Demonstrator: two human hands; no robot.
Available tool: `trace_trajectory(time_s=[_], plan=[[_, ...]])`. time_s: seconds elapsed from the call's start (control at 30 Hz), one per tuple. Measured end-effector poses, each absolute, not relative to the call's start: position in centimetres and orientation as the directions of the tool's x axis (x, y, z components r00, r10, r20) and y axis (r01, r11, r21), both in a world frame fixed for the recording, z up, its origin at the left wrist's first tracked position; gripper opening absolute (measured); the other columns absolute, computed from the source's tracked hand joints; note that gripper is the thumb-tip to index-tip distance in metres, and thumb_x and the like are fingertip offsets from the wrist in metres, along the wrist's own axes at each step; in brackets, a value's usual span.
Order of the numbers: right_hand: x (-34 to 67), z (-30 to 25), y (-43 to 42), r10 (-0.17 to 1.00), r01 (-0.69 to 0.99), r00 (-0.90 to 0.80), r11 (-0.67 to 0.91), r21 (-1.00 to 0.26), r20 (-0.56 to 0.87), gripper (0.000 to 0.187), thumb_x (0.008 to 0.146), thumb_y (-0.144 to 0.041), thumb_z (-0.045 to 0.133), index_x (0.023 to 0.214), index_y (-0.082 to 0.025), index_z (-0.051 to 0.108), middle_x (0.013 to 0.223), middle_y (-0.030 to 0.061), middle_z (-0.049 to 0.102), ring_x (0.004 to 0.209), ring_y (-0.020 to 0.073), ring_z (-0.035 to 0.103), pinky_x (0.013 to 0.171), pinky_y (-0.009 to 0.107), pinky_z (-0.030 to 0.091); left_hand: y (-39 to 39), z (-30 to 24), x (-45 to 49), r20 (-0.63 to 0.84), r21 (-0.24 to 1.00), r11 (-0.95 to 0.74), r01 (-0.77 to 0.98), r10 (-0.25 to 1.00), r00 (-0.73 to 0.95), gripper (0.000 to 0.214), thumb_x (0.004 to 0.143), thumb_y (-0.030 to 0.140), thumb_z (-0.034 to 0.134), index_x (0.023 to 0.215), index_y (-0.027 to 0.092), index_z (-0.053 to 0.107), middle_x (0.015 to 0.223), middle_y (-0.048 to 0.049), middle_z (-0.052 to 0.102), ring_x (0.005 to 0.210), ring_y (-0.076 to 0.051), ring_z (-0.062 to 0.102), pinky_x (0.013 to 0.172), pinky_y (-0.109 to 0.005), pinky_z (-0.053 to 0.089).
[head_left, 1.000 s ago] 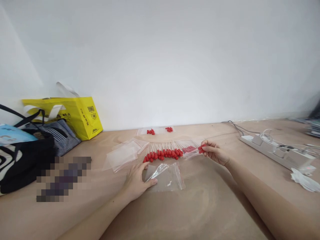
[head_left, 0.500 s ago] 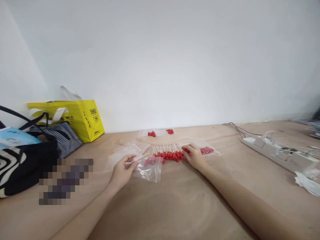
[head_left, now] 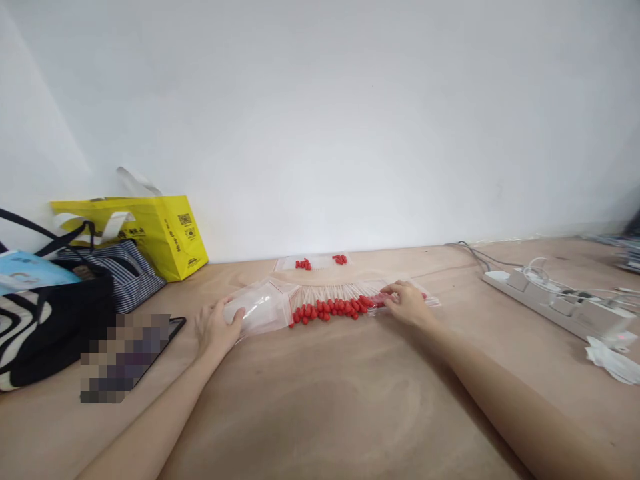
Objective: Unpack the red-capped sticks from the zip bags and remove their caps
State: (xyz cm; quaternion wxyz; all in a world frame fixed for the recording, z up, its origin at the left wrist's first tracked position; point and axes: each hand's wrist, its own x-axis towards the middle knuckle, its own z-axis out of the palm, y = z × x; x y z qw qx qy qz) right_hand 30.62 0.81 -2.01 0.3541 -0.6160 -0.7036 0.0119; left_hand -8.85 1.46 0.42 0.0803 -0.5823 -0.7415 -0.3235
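A row of thin pale sticks with red tips (head_left: pixel 330 308) lies fanned out on the wooden table (head_left: pixel 320 400). My left hand (head_left: pixel 216 327) rests on the left edge of a pile of clear zip bags (head_left: pixel 263 308), fingers curled over the plastic. My right hand (head_left: pixel 407 303) lies on the right end of the stick row, over a filled clear bag (head_left: pixel 425 299) with red tips inside; its fingertips press down among the sticks. Two small clusters of red tips (head_left: pixel 320 262) sit on a bag near the wall.
At the left stand a yellow paper bag (head_left: pixel 150 230), a striped bag (head_left: pixel 107 273) and a black tote (head_left: pixel 47 320), with a dark flat device (head_left: pixel 150 340) beside them. A white power strip with cables (head_left: pixel 555 303) lies at the right.
My left hand carried the single clear bag from the table's middle leftward onto the bag pile. My right hand laid the filled bag down and moved onto the right end of the sticks.
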Motion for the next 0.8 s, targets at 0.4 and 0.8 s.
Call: trace_trajectory(time_s=[0.4, 0.8], plan=[[32.2, -1.4, 0.4, 0.971, 0.926, 0.193, -0.131, -0.355, 0.144, 0.053, 0.071, -0.063, 0.041, 0.088, -0.018, 0.063, 0.088, 0.0095, 0.064, 0.087, 0.0239, 0.056, 0.071, 0.031, 0.038, -0.3, 0.0, -6.3, 0.445, 0.081, -0.005, 0.997, 0.895, -0.032, 0.037, 0.079, 0.039, 0.040, 0.107, 0.022, 0.058, 0.120, -0.0076, 0.050, 0.113, -0.024, 0.041, 0.096, -0.041, 0.026], [30.9, -3.2, 2.0, 0.892, 0.761, 0.416, -0.233, -0.606, 0.179, 0.032, 0.069, -0.049, 0.050, 0.060, -0.019, 0.058, 0.063, 0.0083, 0.063, 0.068, 0.0250, 0.059, 0.064, 0.035, 0.038, 0.6, -0.9, -6.4, 0.044, 0.103, -0.039, 0.994, 0.998, 0.034, 0.051, 0.084, 0.046, 0.026, 0.130, 0.026, 0.034, 0.140, -0.0075, 0.026, 0.128, -0.026, 0.021, 0.100, -0.051, 0.018]])
